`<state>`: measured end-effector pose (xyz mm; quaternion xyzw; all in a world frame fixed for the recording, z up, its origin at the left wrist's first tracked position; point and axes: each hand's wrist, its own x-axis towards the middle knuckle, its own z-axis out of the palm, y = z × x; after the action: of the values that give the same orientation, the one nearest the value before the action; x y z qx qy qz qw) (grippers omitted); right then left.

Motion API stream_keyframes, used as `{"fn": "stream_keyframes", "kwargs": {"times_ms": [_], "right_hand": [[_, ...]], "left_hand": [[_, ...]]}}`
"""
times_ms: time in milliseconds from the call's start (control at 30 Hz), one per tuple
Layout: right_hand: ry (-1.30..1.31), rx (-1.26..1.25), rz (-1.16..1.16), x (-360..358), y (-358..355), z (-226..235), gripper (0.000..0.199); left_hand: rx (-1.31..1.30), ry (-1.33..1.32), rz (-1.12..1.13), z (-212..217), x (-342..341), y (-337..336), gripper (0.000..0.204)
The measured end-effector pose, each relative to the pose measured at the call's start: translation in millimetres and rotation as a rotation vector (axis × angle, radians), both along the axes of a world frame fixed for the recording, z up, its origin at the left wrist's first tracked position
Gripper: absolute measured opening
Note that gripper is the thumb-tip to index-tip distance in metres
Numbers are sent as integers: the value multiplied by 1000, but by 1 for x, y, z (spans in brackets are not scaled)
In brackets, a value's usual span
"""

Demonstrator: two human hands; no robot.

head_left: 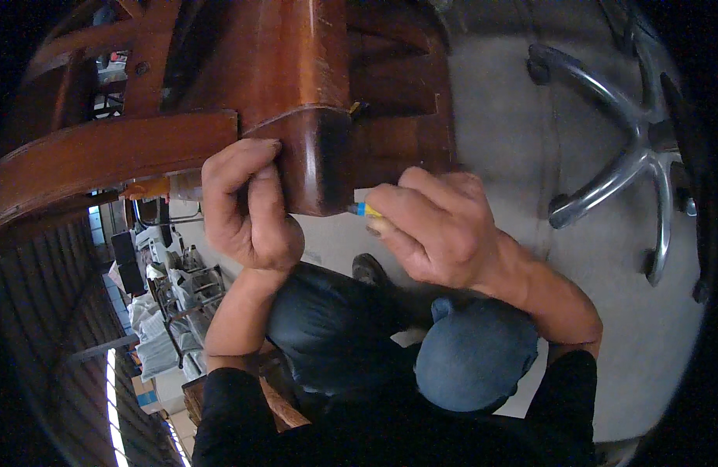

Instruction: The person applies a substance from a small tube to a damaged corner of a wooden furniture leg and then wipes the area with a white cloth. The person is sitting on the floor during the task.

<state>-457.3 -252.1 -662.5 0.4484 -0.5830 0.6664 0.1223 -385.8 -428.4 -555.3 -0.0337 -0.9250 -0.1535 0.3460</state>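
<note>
Pen-like tool [362, 208], yellow-and-blue, likely light, stiff, best held near its tip; right fingers [405, 208] pinched round it, left fingers [246, 159] curled at wooden furniture [289, 70], hold unclear.

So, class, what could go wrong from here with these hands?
The right hand pinches a small yellow-and-blue tool with its tip near the glossy wooden block; a slip might mark the finish. The left hand is close to a joint in the wood and might get pinched if pieces shifted.
</note>
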Motion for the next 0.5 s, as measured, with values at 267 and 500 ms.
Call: {"fn": "stream_keyframes", "kwargs": {"times_ms": [267,500], "right_hand": [[-21,14,17,0,-1,0,29],[-49,4,-5,-12,-8,6,24]], "left_hand": [[-18,-26,2,0,3,0,14],[6,23,-4,-2,1,0,15]]}}
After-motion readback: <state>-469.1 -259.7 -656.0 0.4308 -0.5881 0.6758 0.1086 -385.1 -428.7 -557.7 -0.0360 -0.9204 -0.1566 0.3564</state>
